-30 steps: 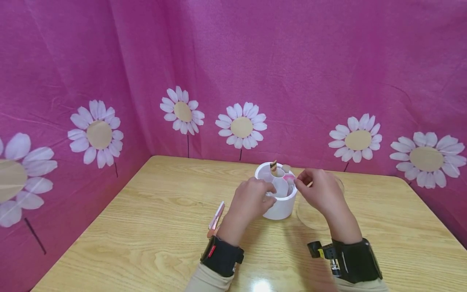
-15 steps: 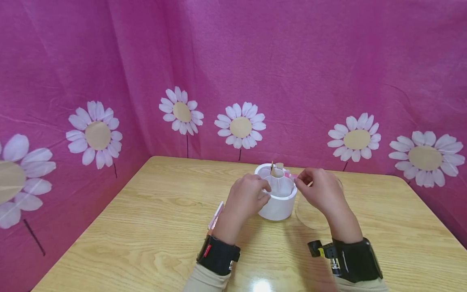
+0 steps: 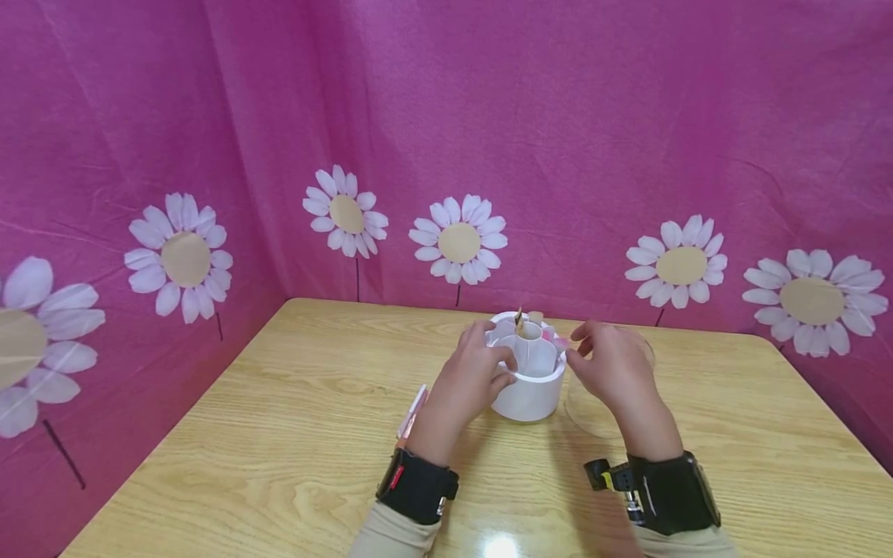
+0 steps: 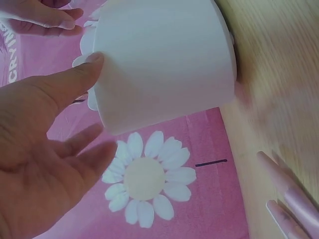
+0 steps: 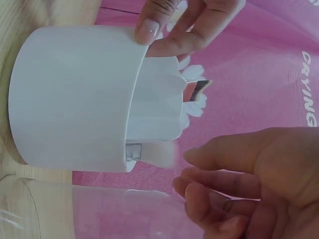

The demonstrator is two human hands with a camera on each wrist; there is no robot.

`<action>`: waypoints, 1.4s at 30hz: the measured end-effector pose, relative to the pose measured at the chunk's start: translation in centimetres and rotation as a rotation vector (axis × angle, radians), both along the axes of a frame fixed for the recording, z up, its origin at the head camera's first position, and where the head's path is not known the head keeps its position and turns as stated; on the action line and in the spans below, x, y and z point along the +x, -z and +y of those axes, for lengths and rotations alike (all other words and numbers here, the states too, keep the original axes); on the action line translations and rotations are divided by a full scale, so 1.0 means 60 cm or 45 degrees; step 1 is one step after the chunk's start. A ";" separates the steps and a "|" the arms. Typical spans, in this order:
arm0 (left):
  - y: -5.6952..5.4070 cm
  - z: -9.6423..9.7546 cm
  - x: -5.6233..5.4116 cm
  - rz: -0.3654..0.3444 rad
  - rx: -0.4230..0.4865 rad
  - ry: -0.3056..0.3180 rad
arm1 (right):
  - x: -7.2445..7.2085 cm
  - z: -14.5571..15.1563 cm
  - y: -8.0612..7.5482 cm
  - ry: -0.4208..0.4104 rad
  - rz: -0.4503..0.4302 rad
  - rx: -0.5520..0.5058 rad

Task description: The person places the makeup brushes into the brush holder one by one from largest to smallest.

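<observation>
A white round brush holder (image 3: 526, 399) stands on the table, with a scalloped, divided insert (image 5: 154, 99) inside it. My left hand (image 3: 466, 372) grips its rim at the left, thumb outside and fingers over the edge. A pale, soft-bristled brush (image 5: 158, 153) with a silver ferrule leans out over the rim in the right wrist view. Beside its bristles is my right hand (image 3: 617, 368), fingers loosely bent, a small gap between fingertips and brush. A dark-tipped brush (image 5: 197, 91) sticks up from the middle of the insert.
To the right of the holder is a clear cylinder (image 5: 134, 211), partly behind the right hand in the head view. Slim pink and white items (image 3: 413, 412) lie left of the left wrist. A pink curtain with white daisies (image 3: 459, 242) borders the table's back and left.
The insert and the dark-tipped brush have turned a little. My left fingers have spread along the rim. The right fingertips have drawn slightly away from the holder's edge.
</observation>
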State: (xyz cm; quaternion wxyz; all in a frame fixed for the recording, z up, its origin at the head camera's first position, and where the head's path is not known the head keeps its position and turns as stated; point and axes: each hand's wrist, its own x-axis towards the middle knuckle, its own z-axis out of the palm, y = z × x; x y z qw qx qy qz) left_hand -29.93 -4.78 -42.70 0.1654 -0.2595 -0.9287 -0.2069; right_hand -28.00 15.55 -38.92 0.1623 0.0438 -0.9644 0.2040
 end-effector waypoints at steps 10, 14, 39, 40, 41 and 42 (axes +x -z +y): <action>-0.009 -0.006 0.006 -0.156 -0.002 0.022 | -0.003 -0.003 0.003 -0.058 0.042 -0.011; -0.011 -0.007 0.006 -0.154 -0.022 0.043 | -0.006 -0.006 0.004 -0.154 0.007 -0.112; -0.013 -0.009 0.003 -0.111 -0.083 0.081 | -0.027 -0.038 0.036 -0.051 0.162 -0.266; -0.013 -0.009 0.003 -0.112 -0.082 0.083 | -0.027 -0.037 0.036 -0.054 0.159 -0.266; -0.013 -0.009 0.003 -0.114 -0.082 0.084 | -0.028 -0.037 0.036 -0.054 0.151 -0.269; -0.013 -0.010 0.003 -0.114 -0.081 0.085 | -0.028 -0.037 0.036 -0.055 0.143 -0.270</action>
